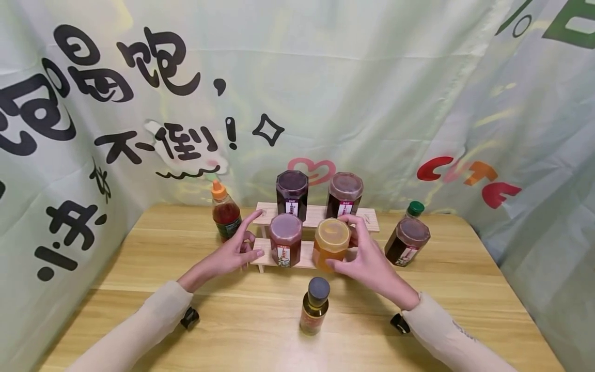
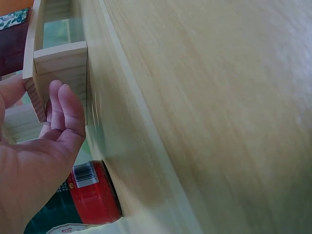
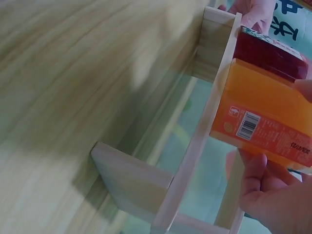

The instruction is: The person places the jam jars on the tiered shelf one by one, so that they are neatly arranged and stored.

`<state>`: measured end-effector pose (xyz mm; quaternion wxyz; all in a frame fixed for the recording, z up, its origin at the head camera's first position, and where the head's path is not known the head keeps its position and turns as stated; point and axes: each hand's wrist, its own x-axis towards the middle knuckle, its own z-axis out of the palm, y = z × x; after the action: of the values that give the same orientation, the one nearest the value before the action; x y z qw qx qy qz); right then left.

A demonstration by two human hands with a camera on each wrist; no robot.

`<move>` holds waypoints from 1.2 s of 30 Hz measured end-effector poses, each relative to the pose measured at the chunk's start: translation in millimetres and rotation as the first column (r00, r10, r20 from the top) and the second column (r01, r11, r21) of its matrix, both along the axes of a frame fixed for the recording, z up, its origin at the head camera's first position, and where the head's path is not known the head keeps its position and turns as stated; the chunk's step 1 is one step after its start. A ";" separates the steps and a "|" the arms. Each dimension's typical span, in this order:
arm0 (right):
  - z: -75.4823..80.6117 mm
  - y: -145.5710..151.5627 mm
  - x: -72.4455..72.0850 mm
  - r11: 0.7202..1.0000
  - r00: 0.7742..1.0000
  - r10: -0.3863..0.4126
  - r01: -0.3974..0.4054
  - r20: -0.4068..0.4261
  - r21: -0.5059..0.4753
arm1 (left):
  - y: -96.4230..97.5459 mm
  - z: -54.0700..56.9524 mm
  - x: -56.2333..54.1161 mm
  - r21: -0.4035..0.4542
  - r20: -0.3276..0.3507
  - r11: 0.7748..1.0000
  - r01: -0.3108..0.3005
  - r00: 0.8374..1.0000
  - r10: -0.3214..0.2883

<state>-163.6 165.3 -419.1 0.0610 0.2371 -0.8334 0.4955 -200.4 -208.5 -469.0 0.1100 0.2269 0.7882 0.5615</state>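
My right hand (image 1: 369,263) grips a jar of orange-yellow contents (image 1: 329,248) by its sides, thumb in front and fingers round the right. The jar stands at the lower step of a two-tier wooden rack (image 1: 308,247); in the right wrist view its base meets the board's edge. My left hand (image 1: 232,248) holds the rack's left end, thumb on the lower board and curled fingers by its underside. Beside the orange jar sits a red jar (image 1: 285,243). Behind, on the upper step, stand a dark purple jar (image 1: 292,194) and a dark red jar (image 1: 345,194).
An orange-capped squeeze bottle (image 1: 225,212) stands just behind my left hand. In front of the rack is a dark-capped bottle (image 1: 314,307). To the right are a dark jar (image 1: 407,242) and a green-capped bottle (image 1: 415,208). A printed curtain (image 1: 372,103) closes off the table's back.
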 end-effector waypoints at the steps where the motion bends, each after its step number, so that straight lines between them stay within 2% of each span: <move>1: 0.2 -1.1 -0.1 1.000 1.000 0.005 -0.005 0.002 0.001 | 0.0 -0.2 -0.2 0.001 -0.002 1.000 0.002 1.000 -0.002; 6: 0.6 -5.9 -1.4 1.000 0.999 0.030 -0.030 0.011 0.003 | 0.2 -1.1 -0.7 0.012 -0.020 1.000 0.001 1.000 -0.001; 17: -1.1 -7.8 -2.9 1.000 1.000 0.024 -0.024 -0.019 -0.010 | -0.4 -0.4 -0.5 0.011 -0.007 1.000 -0.005 1.000 0.005; 36: -8.9 -9.9 3.7 0.997 0.999 -0.033 0.031 -0.031 -0.065 | 0.7 -0.4 -0.5 0.009 -0.005 1.000 0.001 1.000 -0.001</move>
<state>-159.9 155.3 -427.9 0.0896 0.2296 -0.8196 0.5173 -200.9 -207.8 -469.4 0.1073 0.2290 0.7857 0.5645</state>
